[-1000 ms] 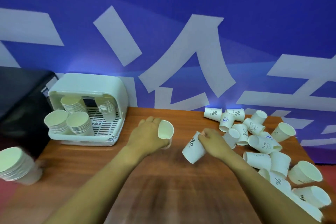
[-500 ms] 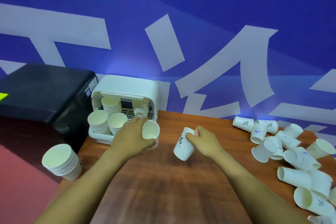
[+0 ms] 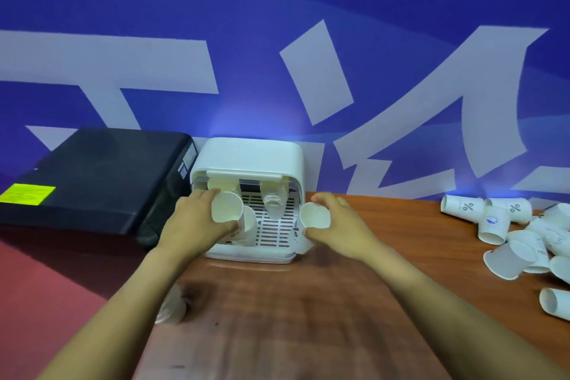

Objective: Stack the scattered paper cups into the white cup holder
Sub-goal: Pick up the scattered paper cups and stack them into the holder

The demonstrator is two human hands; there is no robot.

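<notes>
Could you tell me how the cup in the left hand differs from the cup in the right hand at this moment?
The cup in the left hand sits over a stack inside the white cup holder; the cup in the right hand is at the holder's right front edge, over no stack. The left hand hides its cup's wall, while the right hand leaves dark print showing on its cup. Both are white paper cups with mouths tilted toward the camera.

The scene is fairly dim with a strong blue-violet cast. A soft bluish glow spreads on the wall (image 3: 277, 40) just behind the white cup holder (image 3: 249, 154), and another above the scattered paper cups (image 3: 493, 219). The wide lens bends straight lines toward the edges. The near surface (image 3: 293, 318) and forearms look smeared with motion blur; both hands cast soft shadows.
</notes>
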